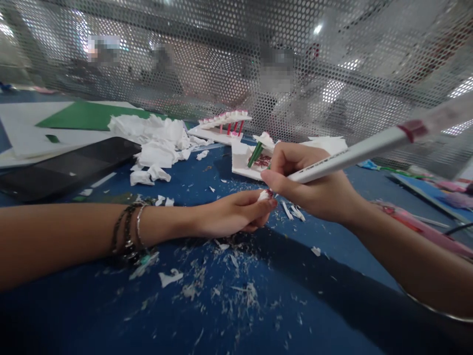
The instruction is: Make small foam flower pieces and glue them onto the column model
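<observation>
My left hand [232, 214] rests on the blue table [258, 305] with its fingers pinched on a small white foam piece [263, 195] that has a red-stained edge. My right hand [314, 185] is wrapped round a white marker pen [354, 155] with a red band, its tip down against the foam piece. Just behind my hands lies a white foam base [242, 162] carrying green sticks [255, 154] and a red-marked patch. Bracelets [129, 231] circle my left wrist.
White foam scraps [158, 145] pile up behind my left forearm, and crumbs litter the table. A black tablet [66, 167] and a green sheet [84, 116] lie at left. A foam model on pink posts [225, 125] stands by the perforated metal screen [236, 59]. Coloured sheets [436, 192] lie at right.
</observation>
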The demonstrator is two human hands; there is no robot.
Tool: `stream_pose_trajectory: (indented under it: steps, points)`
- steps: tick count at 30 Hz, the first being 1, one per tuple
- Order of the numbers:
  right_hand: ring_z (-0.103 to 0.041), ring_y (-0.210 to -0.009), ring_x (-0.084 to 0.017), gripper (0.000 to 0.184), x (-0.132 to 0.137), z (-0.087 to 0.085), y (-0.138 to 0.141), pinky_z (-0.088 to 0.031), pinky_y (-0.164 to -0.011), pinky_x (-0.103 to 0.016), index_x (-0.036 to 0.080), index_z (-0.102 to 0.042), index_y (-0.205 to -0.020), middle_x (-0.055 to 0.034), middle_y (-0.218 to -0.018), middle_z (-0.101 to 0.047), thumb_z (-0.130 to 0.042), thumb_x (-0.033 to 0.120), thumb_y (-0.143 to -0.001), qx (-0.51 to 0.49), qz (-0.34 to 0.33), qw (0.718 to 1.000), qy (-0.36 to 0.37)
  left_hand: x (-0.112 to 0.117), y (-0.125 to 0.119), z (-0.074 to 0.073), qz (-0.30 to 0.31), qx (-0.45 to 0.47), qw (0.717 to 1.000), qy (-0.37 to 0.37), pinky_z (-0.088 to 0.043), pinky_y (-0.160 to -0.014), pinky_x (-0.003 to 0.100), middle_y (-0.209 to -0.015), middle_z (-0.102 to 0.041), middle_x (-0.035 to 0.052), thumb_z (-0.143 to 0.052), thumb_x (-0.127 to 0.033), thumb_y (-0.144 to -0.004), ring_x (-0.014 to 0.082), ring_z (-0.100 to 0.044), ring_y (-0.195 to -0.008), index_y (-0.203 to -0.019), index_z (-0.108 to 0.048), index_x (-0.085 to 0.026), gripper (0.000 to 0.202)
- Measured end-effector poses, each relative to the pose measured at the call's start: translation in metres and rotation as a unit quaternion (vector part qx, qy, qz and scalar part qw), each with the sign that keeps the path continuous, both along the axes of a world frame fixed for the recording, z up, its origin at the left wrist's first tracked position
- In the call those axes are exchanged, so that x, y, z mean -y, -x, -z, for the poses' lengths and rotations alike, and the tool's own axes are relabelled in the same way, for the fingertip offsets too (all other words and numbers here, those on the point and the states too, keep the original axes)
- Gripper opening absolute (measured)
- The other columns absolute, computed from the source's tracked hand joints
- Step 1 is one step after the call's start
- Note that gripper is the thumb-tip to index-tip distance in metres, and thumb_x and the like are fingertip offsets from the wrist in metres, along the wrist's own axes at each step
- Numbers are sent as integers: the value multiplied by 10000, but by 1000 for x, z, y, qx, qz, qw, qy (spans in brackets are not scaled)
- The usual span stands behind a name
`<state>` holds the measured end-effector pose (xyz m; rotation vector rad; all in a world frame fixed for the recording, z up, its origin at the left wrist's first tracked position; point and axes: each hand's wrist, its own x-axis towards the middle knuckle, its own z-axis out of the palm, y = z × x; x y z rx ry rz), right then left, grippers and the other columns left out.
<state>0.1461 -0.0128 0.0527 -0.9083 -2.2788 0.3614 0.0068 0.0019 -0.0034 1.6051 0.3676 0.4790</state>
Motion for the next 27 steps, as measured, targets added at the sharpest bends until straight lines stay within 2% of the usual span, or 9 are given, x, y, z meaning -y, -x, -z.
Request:
stream_pose_trajectory:
  steps: [6,12,17,22,27]
  points:
    - [-316,-441,-30,270,0,-1,1,-233,-385,-196,177,-338,-522,67,-496,-357,-499,114,-730,8,12,1000,5,-1,0,1,0,27,1000,-9,-196,-417,208,-519,-279,-73,-323,-259,-853,47,-222,-440,-604,-299,-171,265]
    - [-320,-429,-26,231,0,-2,1,-238,-367,-188,179,-367,-563,68,-512,-390,-507,156,-745,-14,-13,1000,13,0,-1,0,8,27,998,58,-207,-452,200,-561,-296,-60,-335,-276,-841,56,-251,-491,-653,-372,-153,228]
    - [-278,-416,-30,263,1,-3,0,-219,-360,-192,183,-344,-536,76,-477,-331,-494,103,-737,-8,3,1000,1,-3,0,1,10,32,994,100,-198,-455,206,-575,-287,-50,-347,-271,-807,67,-239,-502,-665,-390,-154,189]
    - [-294,-424,-29,227,1,-1,0,-238,-367,-192,180,-375,-572,71,-511,-363,-503,190,-759,-27,-20,999,15,-7,1,4,40,80,990,108,-192,-440,231,-561,-245,-35,-244,-209,-765,90,-209,-498,-601,-349,-167,199]
    - [-274,-427,-33,256,0,-3,-1,-234,-377,-199,180,-355,-543,70,-500,-337,-498,139,-750,-13,0,1000,1,-4,1,1,10,51,997,65,-214,-459,229,-572,-256,-46,-257,-267,-835,77,-227,-490,-630,-356,-164,250]
